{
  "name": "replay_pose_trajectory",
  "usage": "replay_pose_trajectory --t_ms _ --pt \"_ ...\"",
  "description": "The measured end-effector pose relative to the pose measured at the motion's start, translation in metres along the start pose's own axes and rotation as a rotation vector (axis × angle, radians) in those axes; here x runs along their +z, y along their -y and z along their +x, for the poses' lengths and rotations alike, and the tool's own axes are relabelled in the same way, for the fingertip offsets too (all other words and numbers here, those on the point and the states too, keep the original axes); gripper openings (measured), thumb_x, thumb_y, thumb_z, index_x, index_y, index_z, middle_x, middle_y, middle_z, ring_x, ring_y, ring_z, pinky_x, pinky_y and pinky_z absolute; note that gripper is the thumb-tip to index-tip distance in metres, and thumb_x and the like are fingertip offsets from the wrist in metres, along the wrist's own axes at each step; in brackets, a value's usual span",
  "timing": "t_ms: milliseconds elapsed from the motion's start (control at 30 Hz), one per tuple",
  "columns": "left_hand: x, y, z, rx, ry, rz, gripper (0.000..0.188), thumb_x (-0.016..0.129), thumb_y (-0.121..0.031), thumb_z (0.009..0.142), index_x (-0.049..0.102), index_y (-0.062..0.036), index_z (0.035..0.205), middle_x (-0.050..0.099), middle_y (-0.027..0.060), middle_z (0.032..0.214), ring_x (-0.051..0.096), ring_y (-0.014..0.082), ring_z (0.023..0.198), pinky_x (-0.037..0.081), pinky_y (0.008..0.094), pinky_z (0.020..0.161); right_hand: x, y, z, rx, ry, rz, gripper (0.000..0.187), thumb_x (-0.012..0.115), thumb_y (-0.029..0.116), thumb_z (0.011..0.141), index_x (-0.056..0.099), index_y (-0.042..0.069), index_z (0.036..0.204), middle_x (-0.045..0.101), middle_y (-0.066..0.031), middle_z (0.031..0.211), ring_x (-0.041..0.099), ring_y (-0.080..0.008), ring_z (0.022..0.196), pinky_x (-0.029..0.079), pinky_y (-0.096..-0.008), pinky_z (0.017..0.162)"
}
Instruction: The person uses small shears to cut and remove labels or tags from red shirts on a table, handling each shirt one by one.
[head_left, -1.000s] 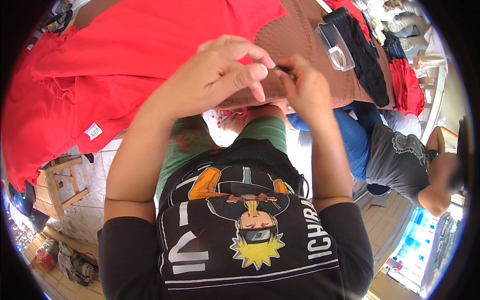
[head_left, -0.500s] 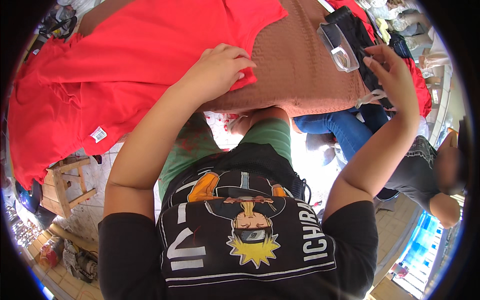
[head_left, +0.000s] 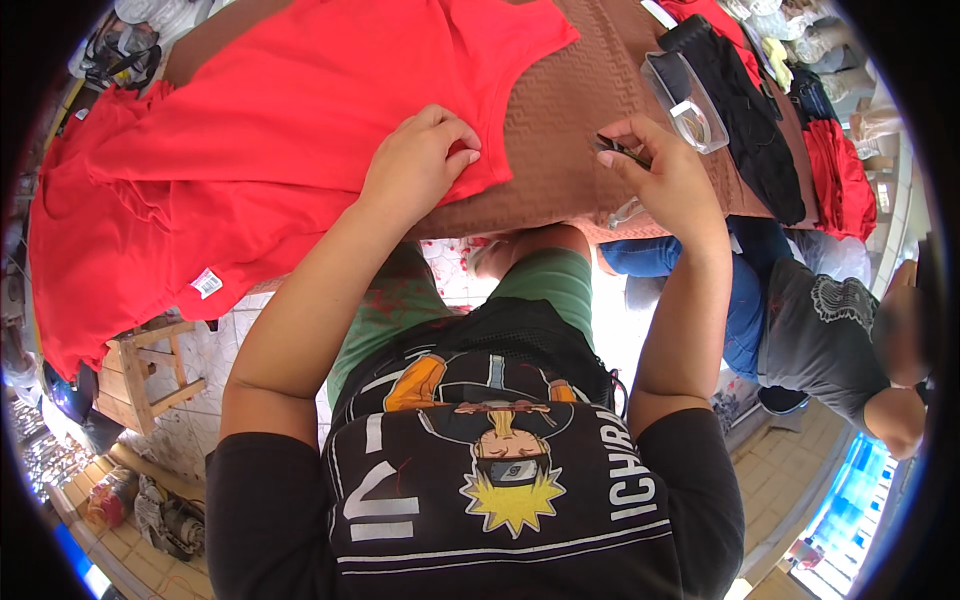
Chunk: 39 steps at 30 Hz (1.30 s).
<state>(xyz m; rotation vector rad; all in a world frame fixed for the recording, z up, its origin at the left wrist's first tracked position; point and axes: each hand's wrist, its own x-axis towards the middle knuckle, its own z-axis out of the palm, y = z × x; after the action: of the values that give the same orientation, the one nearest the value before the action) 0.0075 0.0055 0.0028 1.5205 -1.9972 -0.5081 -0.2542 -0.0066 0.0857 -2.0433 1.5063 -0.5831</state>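
Observation:
A red sleeveless garment (head_left: 300,110) lies spread over a brown-covered table, its left part hanging over the near edge with a white label showing. My left hand (head_left: 420,160) rests on it near the curved right edge, thumb and forefinger closed on the cloth. To the right, above the brown cover (head_left: 560,130), my right hand (head_left: 665,180) is closed around small dark thread snips (head_left: 622,151), their tip pointing left. A pale strip (head_left: 627,212) hangs below that hand. Just beyond it lies a clear plastic box (head_left: 688,105) with something white inside.
Black cloth (head_left: 745,125) and red cloth (head_left: 840,180) lie along the table's right side. A person in a dark shirt (head_left: 825,320) and blue jeans sits at the right. A wooden stool (head_left: 150,370) stands below the hanging garment at left.
My right hand has come left from beside the clear box and black cloth, and now holds the snips over the brown cover. My left hand has shifted slightly left and nearer on the garment.

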Motion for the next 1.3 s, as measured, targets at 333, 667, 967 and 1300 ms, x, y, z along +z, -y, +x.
replay_pose_trajectory --t_ms 333,667,967,1300 --pt "-0.074 -0.012 0.023 0.207 0.694 -0.642 0.01 0.062 -0.012 0.088 0.068 -0.0069 0.094 0.061 0.0061 0.109 0.057 0.0185 0.101 0.045 0.0335 0.088 0.017 -0.007 -0.002 0.07 0.003 0.134 0.026 0.071 0.02 0.082 0.065 0.003 0.101 0.069 -0.0136 0.086 0.064 -0.0225 0.075 0.049 -0.0332 0.07" --pt "-0.013 0.009 0.043 0.481 0.225 0.256 0.012 0.066 -0.014 0.083 0.067 -0.0154 0.095 0.06 -0.0006 0.12 0.047 0.0219 0.122 0.033 0.046 0.104 0.078 0.007 0.025 0.346 0.293 0.281 0.025 0.066 0.028 0.087 0.07 0.004 0.082 0.063 -0.0029 0.06 0.049 -0.0086 0.049 0.038 -0.028 0.046" --pt "-0.041 0.005 0.037 0.642 -0.082 0.138 0.01 0.066 -0.01 0.08 0.058 -0.0113 0.085 0.065 0.001 0.095 0.06 0.0208 0.102 0.034 0.0444 0.105 0.092 0.011 0.023 0.302 0.258 0.709 0.014 0.064 0.018 0.088 0.064 0.006 0.083 0.068 -0.006 0.067 0.038 -0.005 0.041 0.029 -0.0222 0.038" --pt "-0.047 -0.024 -0.053 0.554 -0.176 -0.05 0.025 0.075 -0.01 0.075 0.063 -0.0073 0.097 0.064 0.0056 0.091 0.063 0.0215 0.081 0.047 0.0321 0.072 0.089 0.044 0.006 0.166 0.096 1.262 0.013 0.066 0.022 0.091 0.061 0.01 0.091 0.044 0.0043 0.051 0.036 -0.0047 0.04 0.025 -0.0219 0.039"
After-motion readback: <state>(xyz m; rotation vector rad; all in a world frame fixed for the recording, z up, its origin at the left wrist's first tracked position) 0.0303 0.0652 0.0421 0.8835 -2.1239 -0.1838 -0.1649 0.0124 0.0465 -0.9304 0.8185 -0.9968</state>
